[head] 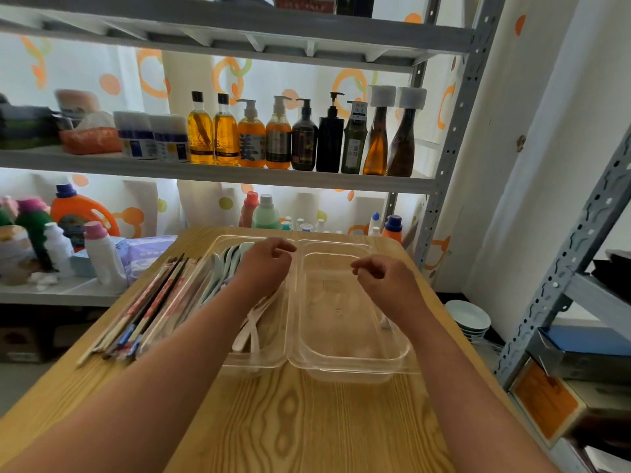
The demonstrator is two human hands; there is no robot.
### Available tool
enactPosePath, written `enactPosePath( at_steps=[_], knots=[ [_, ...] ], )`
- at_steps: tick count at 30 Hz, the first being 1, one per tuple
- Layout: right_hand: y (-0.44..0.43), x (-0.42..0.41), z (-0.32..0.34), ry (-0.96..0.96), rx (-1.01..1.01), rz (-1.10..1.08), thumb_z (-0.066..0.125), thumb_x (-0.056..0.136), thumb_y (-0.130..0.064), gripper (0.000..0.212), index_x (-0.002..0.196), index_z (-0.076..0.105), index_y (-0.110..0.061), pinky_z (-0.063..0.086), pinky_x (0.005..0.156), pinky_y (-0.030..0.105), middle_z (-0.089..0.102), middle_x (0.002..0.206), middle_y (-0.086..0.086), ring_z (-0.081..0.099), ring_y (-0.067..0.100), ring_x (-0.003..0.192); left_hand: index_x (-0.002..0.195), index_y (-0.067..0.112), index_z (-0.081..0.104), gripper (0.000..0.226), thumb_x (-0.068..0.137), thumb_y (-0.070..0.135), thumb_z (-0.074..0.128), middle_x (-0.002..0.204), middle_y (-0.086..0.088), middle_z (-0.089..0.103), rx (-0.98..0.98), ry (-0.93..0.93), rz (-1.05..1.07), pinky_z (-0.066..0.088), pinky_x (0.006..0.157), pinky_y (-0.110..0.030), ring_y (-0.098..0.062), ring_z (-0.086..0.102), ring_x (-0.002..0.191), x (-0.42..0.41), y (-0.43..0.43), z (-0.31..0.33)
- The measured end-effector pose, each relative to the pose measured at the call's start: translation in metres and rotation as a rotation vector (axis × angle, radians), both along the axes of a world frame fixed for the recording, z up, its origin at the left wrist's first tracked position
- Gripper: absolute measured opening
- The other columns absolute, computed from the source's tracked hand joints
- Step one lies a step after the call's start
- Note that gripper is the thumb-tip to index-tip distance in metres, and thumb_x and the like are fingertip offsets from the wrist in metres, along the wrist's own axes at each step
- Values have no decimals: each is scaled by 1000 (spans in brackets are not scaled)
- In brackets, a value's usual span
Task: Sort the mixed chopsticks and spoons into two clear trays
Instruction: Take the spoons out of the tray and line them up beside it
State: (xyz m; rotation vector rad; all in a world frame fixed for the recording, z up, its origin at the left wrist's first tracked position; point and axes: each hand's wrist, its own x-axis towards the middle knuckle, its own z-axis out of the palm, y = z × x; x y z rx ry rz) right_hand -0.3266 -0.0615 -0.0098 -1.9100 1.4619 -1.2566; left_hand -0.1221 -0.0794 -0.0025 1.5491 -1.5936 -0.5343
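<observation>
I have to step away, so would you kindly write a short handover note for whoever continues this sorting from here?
Left hand: loosely curled over the left tray, nothing visibly held.
Right hand: loosely curled over the right tray, also holding nothing visible.
Spoons: pale ceramic ones and white plastic ones lie in the left tray.
Chopsticks: bundled on the wooden table, left of the trays, not in either one.
Done: the spoons appear sorted.
Left: move the chopsticks into the right tray, which looks nearly empty; one small pale item near its right wall is too unclear to identify.
</observation>
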Motion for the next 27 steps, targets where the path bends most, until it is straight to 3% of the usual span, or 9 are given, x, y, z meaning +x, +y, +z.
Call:
enactPosePath(
  at_steps=[3,6,10,12,15,17,23,27],
  knots=[
    [13,30,6,65,22,112,58,90,-14,22,110,68,-16,45,78,9,65,98,-7,59,4,89,110,16,66,21,94,19,53,102,3,64,63,-110,55,42,83,-25,-11,55,92,20,12,-4],
    [26,60,11,187,17,171,61,87,-19,21,106,69,-18,47,78,16,68,96,-5,59,5,85,109,20,65,21,91,26,55,103,2,66,133,-226,117,48,79,-29,-13,59,90,38,25,-10],
    [37,95,11,341,49,162,62,81,-19,16,92,73,-12,43,68,22,68,85,3,58,12,78,104,20,65,20,87,29,60,101,0,68,158,-248,169,50,79,-30,-18,61,91,55,36,-15],
    [40,115,7,506,113,141,62,81,-24,18,92,70,-13,43,75,30,67,87,4,61,19,85,103,21,64,20,86,30,60,100,0,68,152,-267,168,50,80,-31,-17,61,92,59,39,-16],
    [41,140,-1,888,115,45,57,87,-28,25,109,60,-16,34,85,37,62,105,5,56,25,101,99,21,65,17,86,30,59,98,0,68,146,-251,163,52,83,-34,-17,61,91,58,43,-17],
    [40,150,-7,1005,85,-17,55,90,-25,26,115,55,-17,32,90,40,59,112,8,51,28,108,99,22,66,17,85,28,57,99,-1,68,138,-240,160,52,81,-33,-18,62,90,57,44,-18],
    [35,163,-12,1100,130,-65,57,88,-25,29,116,54,-17,28,95,42,58,115,9,47,30,112,99,21,67,18,85,24,56,98,-1,68,121,-201,144,50,79,-30,-18,61,90,61,45,-20],
    [33,162,-10,919,151,-105,55,89,-30,28,114,55,-17,30,95,40,61,109,6,51,27,109,101,22,66,18,86,27,56,100,1,68,103,-192,152,49,81,-31,-16,60,92,61,45,-21]
  ],
)
